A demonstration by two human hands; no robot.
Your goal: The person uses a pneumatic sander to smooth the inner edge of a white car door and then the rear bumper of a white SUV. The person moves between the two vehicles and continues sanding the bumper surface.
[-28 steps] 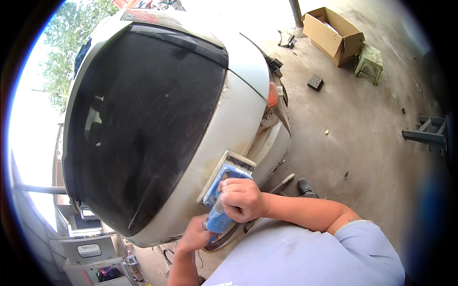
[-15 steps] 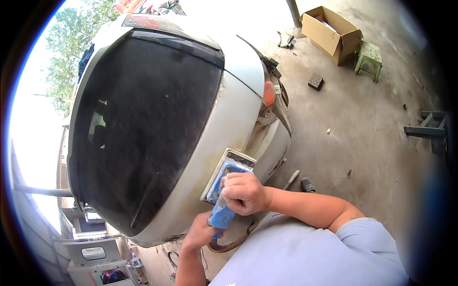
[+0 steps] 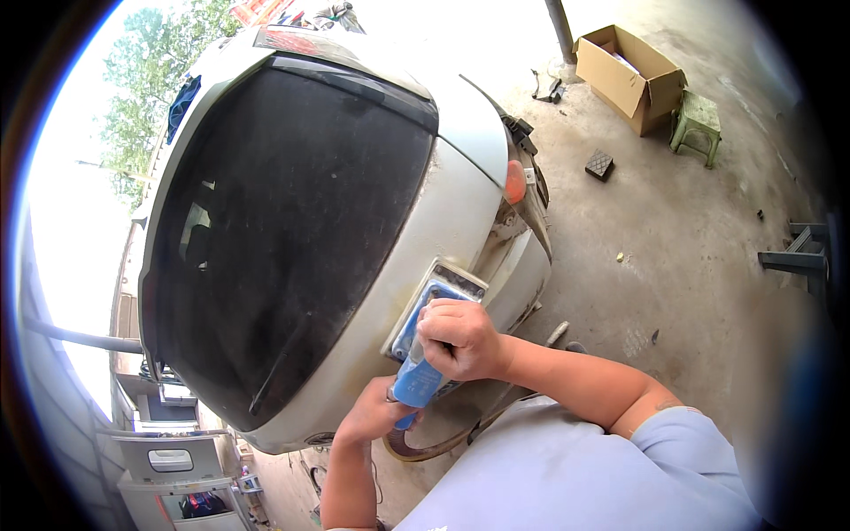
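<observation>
A blue sander (image 3: 416,382) with a rectangular pad lies against the pale, dusty tailgate panel (image 3: 460,190) of a car, below its dark rear window (image 3: 292,195). My right hand (image 3: 460,338) is closed over the front part of its body, near the pad. Around the rear handle, lower down, my left hand (image 3: 370,412) is wrapped. Yellowish patches show on the paint beside the pad. Behind the handle a thick brownish hose (image 3: 425,451) curves under my shirt. The pad's working face is hidden against the panel.
An orange-red lamp (image 3: 515,182) sits at the car's corner. On the concrete floor to the right are a cardboard box (image 3: 624,84), a green stool (image 3: 698,124), a small dark block (image 3: 599,165) and a dark stand (image 3: 801,257). Cables lie at the lower left.
The view has shifted a little, so the car and floor things appear farther right. The sander has slid slightly along the panel toward the lamp, both hands staying on it.
</observation>
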